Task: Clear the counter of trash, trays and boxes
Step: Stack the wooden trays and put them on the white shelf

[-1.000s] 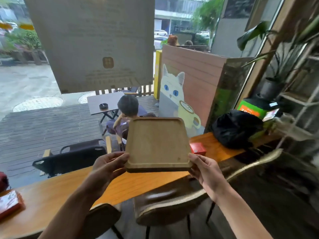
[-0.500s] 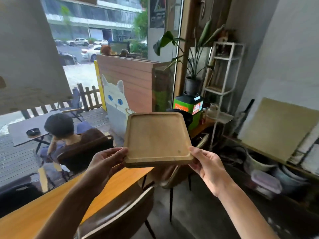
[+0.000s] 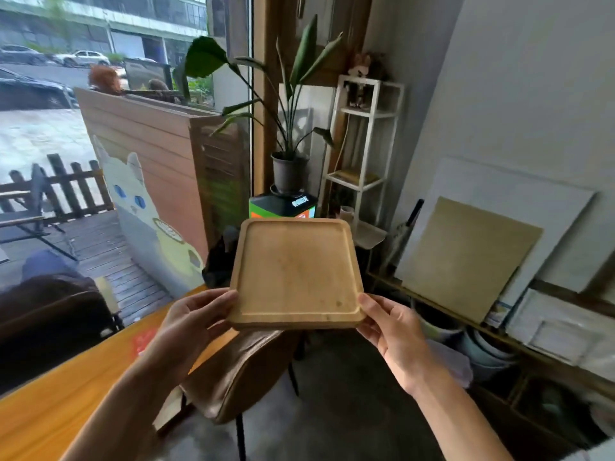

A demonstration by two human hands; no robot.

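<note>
A square wooden tray [image 3: 294,272] with a raised rim is held up in the air in front of me, nothing on it. My left hand [image 3: 194,322] grips its near left corner, thumb on the rim. My right hand [image 3: 389,322] grips the near right corner the same way. The orange wooden counter [image 3: 66,387] lies below at the lower left, with a small red box [image 3: 143,341] on it, partly hidden by my left forearm.
A brown chair [image 3: 239,371] stands under the tray by the counter. A black bag [image 3: 219,261] and a green box [image 3: 283,206] sit at the counter's far end. A white shelf rack [image 3: 362,154], a potted plant [image 3: 289,168] and leaning boards [image 3: 466,257] fill the right side.
My view has swung to the right, away from the window and counter toward the right wall. Both hands keep the same hold on the tray, which stays centred in front of me.
</note>
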